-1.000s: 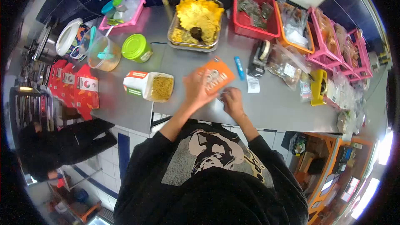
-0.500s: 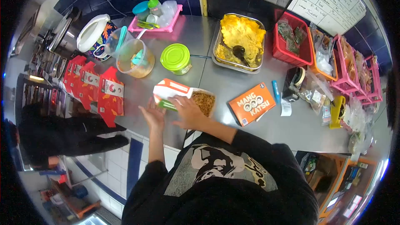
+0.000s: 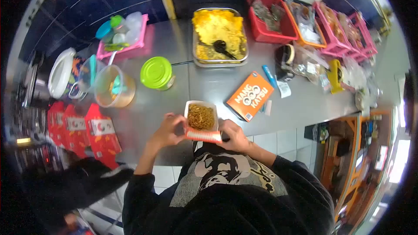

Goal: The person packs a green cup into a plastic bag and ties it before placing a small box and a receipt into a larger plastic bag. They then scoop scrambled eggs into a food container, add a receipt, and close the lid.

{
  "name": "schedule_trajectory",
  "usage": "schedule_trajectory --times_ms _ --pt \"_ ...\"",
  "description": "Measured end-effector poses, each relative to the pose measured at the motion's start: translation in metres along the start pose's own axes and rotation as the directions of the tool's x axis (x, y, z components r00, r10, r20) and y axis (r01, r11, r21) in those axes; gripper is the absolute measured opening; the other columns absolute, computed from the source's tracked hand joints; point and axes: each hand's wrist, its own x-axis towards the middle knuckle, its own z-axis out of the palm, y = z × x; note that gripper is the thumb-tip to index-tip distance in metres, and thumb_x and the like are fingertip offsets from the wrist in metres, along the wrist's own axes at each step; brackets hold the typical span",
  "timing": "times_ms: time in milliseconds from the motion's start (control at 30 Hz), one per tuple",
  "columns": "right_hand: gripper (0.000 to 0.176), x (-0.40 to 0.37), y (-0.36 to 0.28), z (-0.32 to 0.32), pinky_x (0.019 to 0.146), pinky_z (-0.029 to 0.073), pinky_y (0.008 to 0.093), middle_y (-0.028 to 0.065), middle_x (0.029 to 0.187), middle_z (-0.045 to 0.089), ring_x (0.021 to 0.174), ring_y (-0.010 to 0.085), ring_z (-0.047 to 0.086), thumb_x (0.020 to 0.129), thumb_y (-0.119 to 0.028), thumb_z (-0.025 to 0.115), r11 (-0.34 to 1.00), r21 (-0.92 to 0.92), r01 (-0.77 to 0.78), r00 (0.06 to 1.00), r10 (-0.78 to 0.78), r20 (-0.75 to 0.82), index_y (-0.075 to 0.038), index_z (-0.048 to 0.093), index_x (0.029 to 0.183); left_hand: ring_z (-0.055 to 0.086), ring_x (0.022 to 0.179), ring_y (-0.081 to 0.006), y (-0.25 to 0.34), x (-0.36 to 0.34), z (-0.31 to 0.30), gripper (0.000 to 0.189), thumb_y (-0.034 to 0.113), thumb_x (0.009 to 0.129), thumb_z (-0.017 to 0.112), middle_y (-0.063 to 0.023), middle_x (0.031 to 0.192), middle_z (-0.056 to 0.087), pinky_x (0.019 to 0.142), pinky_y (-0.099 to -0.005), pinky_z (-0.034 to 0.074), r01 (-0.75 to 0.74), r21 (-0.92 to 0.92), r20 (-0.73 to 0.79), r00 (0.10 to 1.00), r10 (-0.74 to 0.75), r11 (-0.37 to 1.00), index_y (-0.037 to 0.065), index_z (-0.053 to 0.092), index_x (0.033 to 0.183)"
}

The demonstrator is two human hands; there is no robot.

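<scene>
A small paper food box (image 3: 203, 136) of browned noodles (image 3: 201, 117) is between my two hands near the counter's front edge. Its top is open, and its red-and-white side faces me. My left hand (image 3: 169, 131) grips the left side, fingers behind and thumb in front. On the opposite side, my right hand (image 3: 235, 135) clasps the front right corner. Just beyond the box stands a green-lidded tub (image 3: 156, 73). An orange printed box (image 3: 250, 96) lies to the right of my right hand.
At the back, a metal tray (image 3: 220, 64) holds yellow food and a black ladle (image 3: 223, 48). A clear tub (image 3: 114, 86) and red flat cartons (image 3: 103, 132) are at left. Red (image 3: 272, 37) and pink baskets (image 3: 344, 45) line the right back. Another person's dark sleeve (image 3: 82, 178) shows lower left.
The noodle box has turned so its coloured side faces me. My left hand, open before, now grips it; my right hand has moved from its top to the right side. The view has shifted.
</scene>
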Motion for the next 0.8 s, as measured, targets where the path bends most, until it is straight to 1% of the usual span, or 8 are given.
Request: schedule_trajectory --times_ms 67,167,233,300,367,467,600,800 --pt "0.05 -0.007 -0.002 0.011 0.06 0.044 0.0343 0.0112 0.078 0.051 0.067 0.0275 0.052 0.067 -0.018 0.076 0.889 0.172 -0.423 0.878 0.45 -0.164 -0.001 0.044 0.101 0.06 0.083 -0.021 0.001 0.003 0.001 0.034 0.024 0.067 0.077 -0.0018 0.086 0.063 0.085 -0.0383 0.039 0.069 -0.049 -0.087 0.994 -0.073 0.996 0.008 0.054 0.087" --pt "0.057 0.005 0.001 0.028 0.053 0.043 0.0272 0.0054 0.072 0.047 0.06 0.0124 0.05 0.07 -0.019 0.078 0.771 0.309 -0.557 0.73 0.632 -0.262 -0.001 0.04 0.108 0.061 0.067 -0.0226 -0.013 0.001 0.02 0.037 0.028 0.07 0.076 -0.0081 0.072 0.062 0.061 -0.0306 0.047 0.143 -0.175 -0.275 0.943 -0.188 0.974 0.002 0.054 0.085" --pt "0.051 0.01 0.018 0.04 0.051 0.043 0.0251 0.0041 0.072 0.048 0.059 0.0098 0.051 0.072 -0.017 0.077 0.775 0.364 -0.517 0.703 0.627 -0.335 0.001 0.042 0.105 0.061 0.065 -0.0204 -0.027 -0.002 0.023 0.038 0.028 0.071 0.077 -0.0098 0.073 0.063 0.061 -0.0317 0.048 0.439 -0.321 -0.151 0.851 -0.503 0.839 0.001 0.054 0.086" --pt "0.045 0.014 0.031 0.044 0.049 0.042 0.0231 0.006 0.075 0.05 0.057 0.0094 0.051 0.074 -0.015 0.075 0.796 0.355 -0.491 0.773 0.586 -0.245 0.002 0.044 0.103 0.061 0.067 -0.017 -0.038 0.001 0.023 0.037 0.027 0.071 0.076 -0.0107 0.077 0.064 0.061 -0.0317 0.048 0.484 -0.339 -0.083 0.839 -0.538 0.807 0.001 0.054 0.087" --pt "0.039 0.014 0.028 0.027 0.057 0.046 0.0279 0.0097 0.082 0.054 0.067 0.0156 0.056 0.073 -0.014 0.074 0.734 0.45 -0.509 0.786 0.609 -0.104 0.002 0.05 0.099 0.06 0.075 -0.0194 -0.018 0.009 0.009 0.034 0.02 0.068 0.076 -0.0083 0.083 0.063 0.07 -0.0323 0.047 0.205 -0.404 -0.105 0.958 -0.268 0.891 0.004 0.057 0.09" --pt "0.036 0.006 0.014 0.001 0.086 0.039 0.0396 0.0105 0.097 0.059 0.096 0.0297 0.054 0.06 -0.005 0.07 0.956 0.281 -0.088 0.995 0.095 -0.009 -0.004 0.059 0.095 0.055 0.085 -0.0171 0.003 0.008 -0.006 0.035 0.011 0.063 0.074 -0.003 0.09 0.06 0.079 -0.0343 0.043 -0.034 -0.142 0.059 0.997 0.042 0.989 0.01 0.059 0.095" --pt "0.04 -0.014 0.01 0.006 0.092 0.031 0.0421 0.0061 0.099 0.061 0.094 0.0224 0.056 0.055 0.0 0.065 0.993 0.11 0.045 0.982 -0.064 0.179 -0.009 0.061 0.094 0.047 0.089 -0.02 0.021 -0.009 0.006 0.043 0.012 0.055 0.069 0.0014 0.091 0.054 0.086 -0.0356 0.035 -0.221 0.253 0.252 0.955 0.157 0.942 0.023 0.064 0.095" --pt "0.033 -0.016 0.013 0.001 0.097 0.022 0.0422 0.0055 0.084 0.064 0.08 0.0229 0.06 0.063 -0.009 0.065 0.992 0.115 -0.06 0.939 0.017 0.342 -0.011 0.06 0.096 0.048 0.088 -0.0184 0.006 -0.021 0.012 0.035 0.02 0.054 0.072 0.0035 0.087 0.053 0.078 -0.0344 0.035 -0.197 0.24 0.27 0.954 0.129 0.951 0.025 0.066 0.088"
